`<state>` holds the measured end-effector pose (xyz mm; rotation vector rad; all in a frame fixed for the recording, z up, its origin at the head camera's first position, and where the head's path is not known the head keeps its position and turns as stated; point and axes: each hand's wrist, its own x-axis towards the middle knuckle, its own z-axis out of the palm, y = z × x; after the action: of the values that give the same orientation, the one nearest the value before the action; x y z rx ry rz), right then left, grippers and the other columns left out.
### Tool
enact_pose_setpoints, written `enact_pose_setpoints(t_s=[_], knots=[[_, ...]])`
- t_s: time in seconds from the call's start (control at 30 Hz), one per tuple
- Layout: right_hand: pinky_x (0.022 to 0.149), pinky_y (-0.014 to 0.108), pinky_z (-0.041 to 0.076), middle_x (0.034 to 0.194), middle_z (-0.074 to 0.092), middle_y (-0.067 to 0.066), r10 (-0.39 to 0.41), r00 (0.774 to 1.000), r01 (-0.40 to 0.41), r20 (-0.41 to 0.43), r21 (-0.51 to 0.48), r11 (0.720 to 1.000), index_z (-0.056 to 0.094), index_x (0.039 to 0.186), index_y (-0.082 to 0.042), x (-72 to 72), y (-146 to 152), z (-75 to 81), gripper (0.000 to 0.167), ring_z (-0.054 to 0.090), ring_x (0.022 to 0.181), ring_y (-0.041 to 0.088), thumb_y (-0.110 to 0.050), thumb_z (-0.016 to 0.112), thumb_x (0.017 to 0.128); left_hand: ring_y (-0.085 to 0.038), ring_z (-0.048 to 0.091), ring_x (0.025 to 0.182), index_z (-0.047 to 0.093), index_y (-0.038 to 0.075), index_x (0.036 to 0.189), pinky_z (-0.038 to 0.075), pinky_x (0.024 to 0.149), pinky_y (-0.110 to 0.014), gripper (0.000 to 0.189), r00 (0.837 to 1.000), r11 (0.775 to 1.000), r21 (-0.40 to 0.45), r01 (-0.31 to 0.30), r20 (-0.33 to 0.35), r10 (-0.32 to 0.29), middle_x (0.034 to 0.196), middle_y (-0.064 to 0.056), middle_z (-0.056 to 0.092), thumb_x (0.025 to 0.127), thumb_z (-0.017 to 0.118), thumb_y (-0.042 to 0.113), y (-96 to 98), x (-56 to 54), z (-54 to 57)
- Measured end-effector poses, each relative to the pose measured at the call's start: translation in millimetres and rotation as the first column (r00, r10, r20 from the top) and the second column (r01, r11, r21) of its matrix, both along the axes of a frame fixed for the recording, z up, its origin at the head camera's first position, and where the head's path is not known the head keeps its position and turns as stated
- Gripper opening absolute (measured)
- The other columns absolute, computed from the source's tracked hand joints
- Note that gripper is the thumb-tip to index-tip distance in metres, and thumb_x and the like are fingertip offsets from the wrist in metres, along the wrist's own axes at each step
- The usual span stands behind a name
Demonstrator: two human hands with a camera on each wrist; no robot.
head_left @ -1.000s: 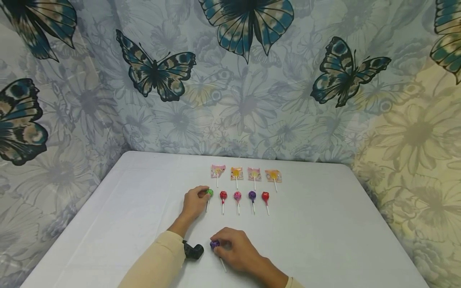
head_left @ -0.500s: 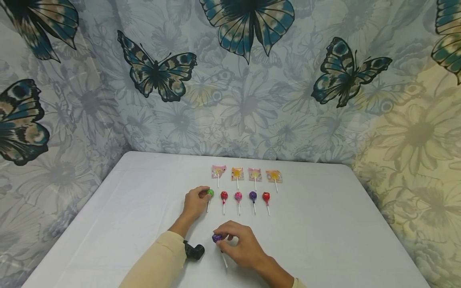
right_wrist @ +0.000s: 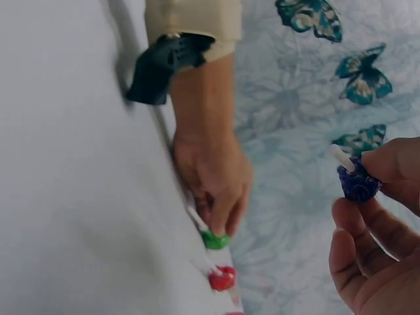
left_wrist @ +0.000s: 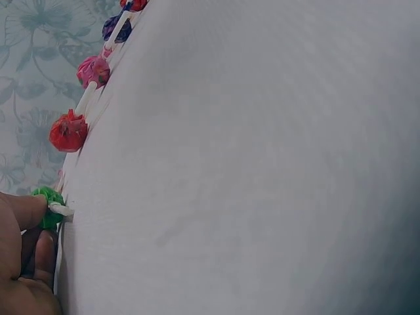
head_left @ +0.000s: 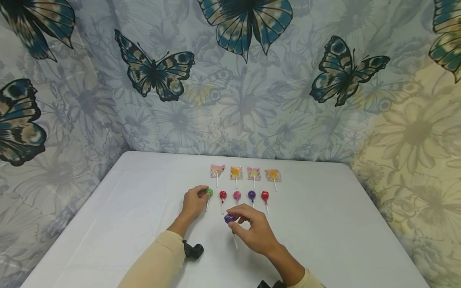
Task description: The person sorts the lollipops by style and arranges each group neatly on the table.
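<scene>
My left hand (head_left: 194,203) pinches the wrapped head of a green lollipop (head_left: 209,192), whose stick points toward me on the table. The left wrist view shows thumb and finger on that green wrapper (left_wrist: 47,197). Nearer to me, my right hand (head_left: 253,228) pinches a purple lollipop (head_left: 229,219) by its head, held above the table with its stick slanting down. In the right wrist view the purple lollipop (right_wrist: 359,180) sits between thumb and fingertips. Right of the green one lie a red lollipop (head_left: 223,194), a pink one (head_left: 237,195), a purple one (head_left: 251,195) and another red one (head_left: 265,195).
Behind this row lies a second row of flat lollipops in clear bags, pink (head_left: 217,171) and orange (head_left: 273,175) among them. All rest on a white table (head_left: 324,224). Butterfly-patterned cloth (head_left: 248,100) hangs behind it. A black wrist camera (head_left: 193,251) sits on my left wrist.
My right hand has moved forward and to the right with the purple lollipop, closer to the row. My left hand stays at the green lollipop.
</scene>
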<state>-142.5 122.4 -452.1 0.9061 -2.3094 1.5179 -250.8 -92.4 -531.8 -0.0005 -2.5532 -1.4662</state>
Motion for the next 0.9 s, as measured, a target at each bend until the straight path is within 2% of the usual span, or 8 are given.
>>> enact_pose_setpoints(t_s=[0.1, 0.33, 0.6, 0.9], knots=[[0.069, 0.035, 0.055, 0.098, 0.068, 0.001, -0.033, 0.999, 0.033, -0.024, -0.009, 0.999, 0.069, 0.108, -0.006, -2.4, 6, 7.5, 0.029, 0.062, 0.083, 0.019, 0.005, 0.073, 0.082, -0.019, 0.058, 0.084, 0.07, 0.005, 0.113, 0.05, 0.076, -0.034, 0.026, 1.0, 1.0, 0.005, 0.002, 0.007, -0.002, 0.09, -0.003, 0.065, 0.087, 0.07, 0.007, -0.5, 0.4, -1.0], [0.067, 0.033, 0.055, 0.093, 0.066, 0.015, -0.076, 0.993, 0.074, -0.086, -0.031, 0.997, 0.067, 0.103, 0.005, -0.4, 19, 39.5, 0.029, 0.061, 0.079, 0.028, 0.017, 0.07, 0.077, -0.019, 0.058, 0.086, 0.069, 0.005, 0.113, 0.05, 0.076, -0.035, 0.026, 1.0, 1.0, 0.023, 0.018, 0.002, -0.018, 0.091, -0.003, 0.065, 0.087, 0.069, 0.006, -1.3, -0.4, -1.1], [0.068, 0.029, 0.053, 0.097, 0.064, 0.018, -0.127, 0.988, 0.123, -0.083, -0.05, 0.991, 0.066, 0.104, 0.009, -13.0, 39, 42.7, 0.027, 0.058, 0.08, 0.027, 0.018, 0.068, 0.078, -0.019, 0.06, 0.087, 0.069, 0.005, 0.113, 0.05, 0.078, -0.035, 0.026, 1.0, 1.0, 0.023, 0.016, 0.007, -0.016, 0.093, -0.004, 0.066, 0.087, 0.069, 0.007, -1.4, -1.0, 0.8], [0.069, 0.023, 0.052, 0.096, 0.065, 0.02, -0.262, 0.962, 0.26, -0.071, -0.037, 0.965, 0.067, 0.103, 0.01, -31.3, 63, 35.8, 0.026, 0.061, 0.08, 0.026, 0.019, 0.067, 0.079, -0.019, 0.059, 0.087, 0.069, 0.005, 0.114, 0.05, 0.078, -0.034, 0.027, 1.0, 1.0, 0.027, 0.012, 0.02, -0.013, 0.093, -0.004, 0.065, 0.087, 0.069, 0.007, -1.5, -0.8, 1.2]])
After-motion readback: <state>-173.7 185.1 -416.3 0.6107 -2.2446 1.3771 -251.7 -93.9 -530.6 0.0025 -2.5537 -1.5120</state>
